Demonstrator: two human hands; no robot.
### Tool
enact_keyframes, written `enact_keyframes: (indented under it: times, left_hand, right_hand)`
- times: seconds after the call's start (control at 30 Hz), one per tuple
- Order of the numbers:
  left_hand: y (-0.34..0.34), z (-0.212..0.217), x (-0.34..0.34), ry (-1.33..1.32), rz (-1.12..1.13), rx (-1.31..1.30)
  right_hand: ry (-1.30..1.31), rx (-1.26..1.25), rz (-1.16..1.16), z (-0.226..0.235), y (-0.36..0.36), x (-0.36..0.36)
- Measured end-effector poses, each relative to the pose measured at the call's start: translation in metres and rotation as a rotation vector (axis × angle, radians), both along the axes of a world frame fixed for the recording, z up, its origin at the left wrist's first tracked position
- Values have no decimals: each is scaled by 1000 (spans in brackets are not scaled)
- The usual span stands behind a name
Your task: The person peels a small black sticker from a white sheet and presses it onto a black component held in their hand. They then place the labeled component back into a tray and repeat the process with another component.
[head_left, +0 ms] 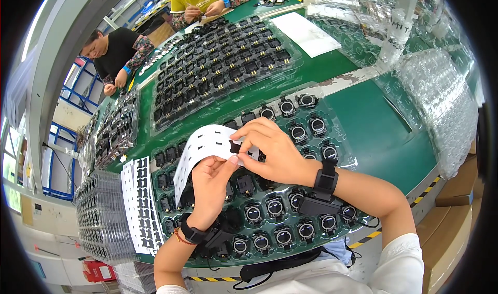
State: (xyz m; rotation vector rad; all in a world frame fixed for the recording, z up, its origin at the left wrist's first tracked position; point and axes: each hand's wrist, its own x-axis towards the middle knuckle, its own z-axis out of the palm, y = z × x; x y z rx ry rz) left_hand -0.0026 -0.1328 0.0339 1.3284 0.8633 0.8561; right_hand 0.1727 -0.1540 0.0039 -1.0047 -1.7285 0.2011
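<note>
My left hand [209, 185] holds up a curved white backing sheet [197, 143] with rows of small black pieces, its thumb near the sheet's right edge. At that edge my right hand [277, 151] pinches a black sticker [235, 146] between thumb and fingertips. The sticker overlaps the sheet; whether it is fully off cannot be made out. Beneath both hands lies a clear plastic tray [338, 138] of black parts, many with a round lens-like disc, such as the round-faced part [275, 206]. My hands and the sheet hide its middle.
More white sheets with black stickers [142, 206] lie left, beside stacked clear trays [104, 216]. Farther back is a large tray [294, 60] of black parts, near a white paper [306, 33]. Bubble wrap [441, 107] hangs over the right edge. Two co-workers' hands [121, 78] work across the table.
</note>
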Motion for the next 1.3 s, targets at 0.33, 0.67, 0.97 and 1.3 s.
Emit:
enact_keyframes:
  times: [0.33, 0.67, 0.97, 1.3]
  left_hand:
    - [4, -1, 5, 10, 43, 77]
    - [6, 1, 4, 65, 77, 78]
    - [13, 6, -14, 51, 68, 109]
    - [34, 68, -233, 412, 330, 465]
  right_hand:
    - [-20, -83, 48, -5, 3, 0]
    - [13, -105, 83, -6, 4, 0]
    - [112, -118, 85, 3, 2, 0]
    - [325, -311, 83, 8, -4, -1]
